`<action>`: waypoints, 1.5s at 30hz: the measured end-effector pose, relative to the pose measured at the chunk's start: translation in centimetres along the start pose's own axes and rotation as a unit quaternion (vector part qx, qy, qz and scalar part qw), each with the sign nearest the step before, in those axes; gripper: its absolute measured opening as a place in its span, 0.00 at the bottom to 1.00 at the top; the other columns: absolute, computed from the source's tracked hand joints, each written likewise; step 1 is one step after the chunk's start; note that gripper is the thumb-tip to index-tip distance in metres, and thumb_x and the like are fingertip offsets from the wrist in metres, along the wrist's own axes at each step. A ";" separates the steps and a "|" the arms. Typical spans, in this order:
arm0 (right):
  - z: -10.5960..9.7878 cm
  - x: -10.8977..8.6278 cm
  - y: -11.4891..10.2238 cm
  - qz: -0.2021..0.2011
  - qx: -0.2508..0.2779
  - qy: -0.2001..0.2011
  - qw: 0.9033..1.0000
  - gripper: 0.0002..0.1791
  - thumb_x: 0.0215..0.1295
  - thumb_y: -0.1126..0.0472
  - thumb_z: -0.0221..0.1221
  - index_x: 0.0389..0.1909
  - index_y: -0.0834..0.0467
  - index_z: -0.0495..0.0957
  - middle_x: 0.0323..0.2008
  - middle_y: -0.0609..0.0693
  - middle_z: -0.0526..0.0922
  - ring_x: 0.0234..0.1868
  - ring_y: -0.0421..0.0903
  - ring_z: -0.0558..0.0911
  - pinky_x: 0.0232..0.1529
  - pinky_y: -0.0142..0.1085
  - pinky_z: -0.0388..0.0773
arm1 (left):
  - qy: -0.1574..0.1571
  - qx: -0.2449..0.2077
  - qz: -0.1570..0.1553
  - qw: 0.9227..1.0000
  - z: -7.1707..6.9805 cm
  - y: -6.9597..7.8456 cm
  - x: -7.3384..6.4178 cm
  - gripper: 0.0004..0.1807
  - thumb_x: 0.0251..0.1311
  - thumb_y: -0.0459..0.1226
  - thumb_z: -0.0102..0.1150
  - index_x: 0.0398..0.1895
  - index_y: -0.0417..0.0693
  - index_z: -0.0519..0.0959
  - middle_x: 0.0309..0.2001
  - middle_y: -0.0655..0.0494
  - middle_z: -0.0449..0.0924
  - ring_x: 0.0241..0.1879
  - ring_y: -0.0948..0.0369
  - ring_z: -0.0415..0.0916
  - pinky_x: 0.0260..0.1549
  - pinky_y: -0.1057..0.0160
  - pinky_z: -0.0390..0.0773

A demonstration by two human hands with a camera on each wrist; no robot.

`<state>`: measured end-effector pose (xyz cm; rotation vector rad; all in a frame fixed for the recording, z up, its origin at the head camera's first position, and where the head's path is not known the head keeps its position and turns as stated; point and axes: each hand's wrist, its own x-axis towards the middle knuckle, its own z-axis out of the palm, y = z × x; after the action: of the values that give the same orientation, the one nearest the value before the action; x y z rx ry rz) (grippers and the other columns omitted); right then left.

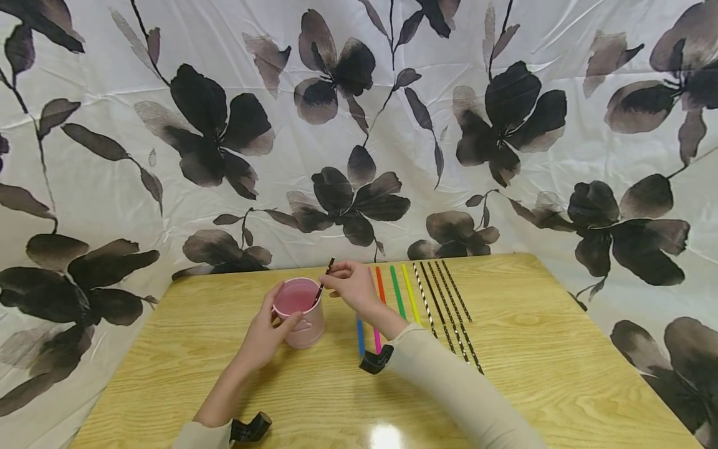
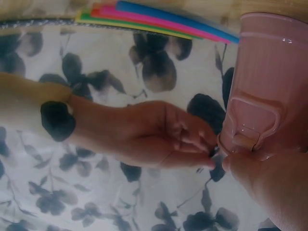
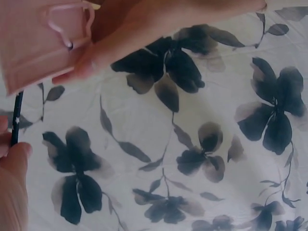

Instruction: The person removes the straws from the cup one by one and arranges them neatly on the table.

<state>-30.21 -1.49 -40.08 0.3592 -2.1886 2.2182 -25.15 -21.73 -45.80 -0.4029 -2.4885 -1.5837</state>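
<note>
A small pink pail point(image 1: 305, 335) stands on the table, left of the middle. My left hand point(image 1: 262, 335) holds it, the thumb on the near side and the fingers round the far left. In the left wrist view its wire handle point(image 2: 277, 115) hangs against the wall. Between thumb and fingers, my right hand point(image 1: 354, 288) pinches a black patterned straw point(image 1: 319, 293) by its upper part. The straw slants down over the pail's right rim, its lower end inside. The right wrist view shows the straw point(image 3: 17, 115) rising past the rim.
To the right lies a row of straws: blue point(image 1: 361, 337), pink point(image 1: 377, 342), red point(image 1: 381, 284), green point(image 1: 397, 293), yellow point(image 1: 411, 293), a striped one point(image 1: 424, 296) and several dark patterned ones point(image 1: 457, 290). My right forearm crosses over some. A floral cloth point(image 1: 348, 56) hangs behind the wooden table point(image 1: 561, 374).
</note>
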 end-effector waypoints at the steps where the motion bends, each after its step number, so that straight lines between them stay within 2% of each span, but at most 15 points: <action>1: -0.3 0.0 -0.3 -0.010 0.006 0.008 1.000 0.12 0.49 0.64 0.65 0.32 0.65 0.75 0.27 0.53 0.81 0.28 0.44 0.80 0.27 0.38 0.79 | 0.000 0.002 0.000 1.000 0.0 0.0 0.0 0.41 0.54 0.51 0.55 0.67 0.57 0.46 0.61 0.49 0.57 0.58 0.51 0.57 0.54 0.47 0.59; 4: -1.1 0.0 -1.8 -0.046 0.049 0.029 0.997 0.12 0.47 0.66 0.65 0.31 0.66 0.75 0.26 0.54 0.80 0.27 0.45 0.80 0.27 0.40 0.79 | 0.000 0.007 0.000 1.000 0.0 0.1 0.1 0.41 0.54 0.51 0.55 0.67 0.59 0.46 0.61 0.47 0.57 0.58 0.49 0.58 0.53 0.47 0.60; 8: -2.4 0.0 -3.9 -0.090 0.114 0.053 0.988 0.14 0.48 0.66 0.64 0.33 0.69 0.73 0.27 0.55 0.79 0.28 0.45 0.80 0.29 0.42 0.79 | 0.003 0.009 -0.001 1.000 -0.1 0.1 0.2 0.40 0.53 0.51 0.55 0.67 0.61 0.47 0.60 0.48 0.57 0.58 0.49 0.58 0.53 0.47 0.61; 11: -3.4 -0.2 -5.5 -0.116 0.140 0.065 0.981 0.15 0.49 0.65 0.64 0.35 0.70 0.73 0.27 0.54 0.78 0.27 0.45 0.79 0.29 0.42 0.79 | 0.004 0.007 0.001 1.000 -0.1 0.1 0.1 0.40 0.53 0.51 0.55 0.67 0.59 0.47 0.60 0.47 0.58 0.58 0.50 0.59 0.53 0.48 0.61; 15: -5.2 -0.8 -7.3 -0.136 0.146 0.075 0.977 0.14 0.49 0.65 0.64 0.35 0.68 0.73 0.27 0.54 0.77 0.26 0.44 0.78 0.28 0.39 0.79 | 0.003 0.000 0.006 1.000 0.1 -0.1 0.1 0.40 0.54 0.49 0.56 0.67 0.58 0.47 0.60 0.46 0.58 0.57 0.50 0.59 0.53 0.49 0.61; 21: -8.1 -1.7 -8.9 -0.133 0.115 0.084 0.981 0.16 0.49 0.63 0.64 0.37 0.69 0.74 0.27 0.54 0.77 0.24 0.44 0.77 0.28 0.36 0.79 | -0.001 -0.008 0.002 1.000 0.1 0.2 0.0 0.40 0.54 0.48 0.56 0.67 0.61 0.47 0.60 0.46 0.57 0.58 0.48 0.58 0.53 0.48 0.61; 27: -11.2 -2.4 -8.6 -0.124 0.064 0.102 0.985 0.16 0.49 0.62 0.64 0.36 0.68 0.76 0.28 0.55 0.78 0.24 0.44 0.78 0.28 0.36 0.79 | -0.007 -0.024 -0.001 1.000 0.0 2.3 -0.5 0.41 0.55 0.45 0.57 0.67 0.49 0.47 0.60 0.39 0.56 0.58 0.43 0.56 0.53 0.45 0.59; 31: -13.4 -3.4 -7.9 -0.101 0.028 0.104 0.989 0.17 0.49 0.61 0.65 0.36 0.68 0.75 0.28 0.54 0.78 0.23 0.44 0.77 0.29 0.38 0.79 | -0.004 -0.013 -0.003 1.000 0.0 3.1 -0.7 0.40 0.55 0.44 0.57 0.67 0.48 0.47 0.59 0.38 0.58 0.56 0.42 0.59 0.51 0.45 0.62; 39: -17.2 -5.9 -6.1 -0.059 -0.009 0.103 0.993 0.19 0.51 0.61 0.63 0.39 0.71 0.74 0.25 0.50 0.78 0.22 0.42 0.77 0.28 0.39 0.78 | 0.002 -0.013 0.006 1.000 0.0 2.9 -0.8 0.40 0.56 0.42 0.56 0.67 0.45 0.47 0.58 0.38 0.58 0.56 0.43 0.59 0.52 0.46 0.61; 45: -19.8 -7.5 -4.2 -0.018 -0.054 0.099 0.993 0.21 0.52 0.59 0.63 0.42 0.70 0.74 0.28 0.50 0.79 0.26 0.47 0.78 0.30 0.39 0.78 | -0.002 -0.016 0.006 1.000 0.2 3.0 -0.8 0.40 0.56 0.43 0.56 0.67 0.44 0.47 0.58 0.37 0.58 0.56 0.41 0.58 0.52 0.44 0.61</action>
<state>-25.41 19.37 -37.17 0.1652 -2.1664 2.0112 -23.42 -20.43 -43.55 -0.4264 -2.4622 -1.6204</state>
